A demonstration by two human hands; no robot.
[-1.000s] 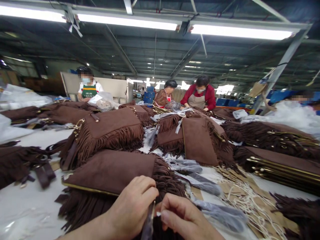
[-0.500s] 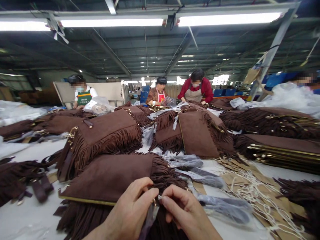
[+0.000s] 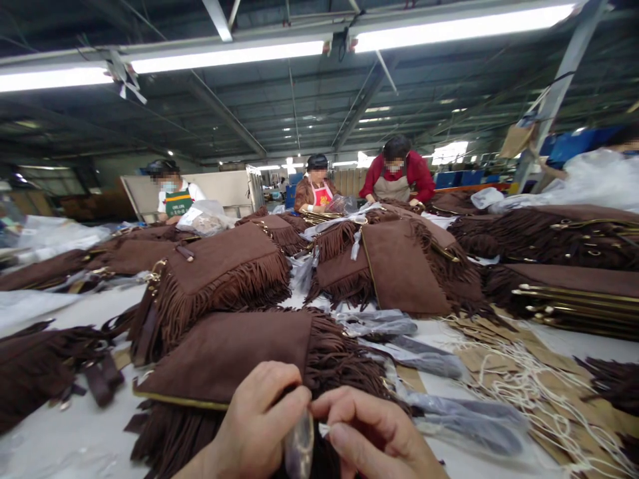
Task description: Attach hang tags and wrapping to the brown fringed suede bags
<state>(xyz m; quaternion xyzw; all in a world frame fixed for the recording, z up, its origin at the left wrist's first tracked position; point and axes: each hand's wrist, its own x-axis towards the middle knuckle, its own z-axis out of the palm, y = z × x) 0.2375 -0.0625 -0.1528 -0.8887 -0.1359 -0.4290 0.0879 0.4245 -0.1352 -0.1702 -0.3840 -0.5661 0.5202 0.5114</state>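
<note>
At the bottom edge my left hand (image 3: 257,426) pinches a strip of clear plastic wrap (image 3: 298,446) that hangs between my fingers. Beside it my right hand (image 3: 377,436) pinches a small white bit at its fingertips, almost touching the left thumb. Both hands hover over a brown suede fringed bag (image 3: 234,356) lying flat on the white table (image 3: 64,442), gold zip edge toward me. What lies directly under my hands is hidden.
Several more brown fringed bags (image 3: 219,273) are piled across the table. Plastic-wrapped straps (image 3: 424,362) and brown paper tags with white strings (image 3: 524,379) lie at the right. Three people (image 3: 397,176) work at the far side; another sits at the right edge.
My hands have closed together slightly and the plastic strip now hangs lower between them. The view has shifted a little; the bags have not moved.
</note>
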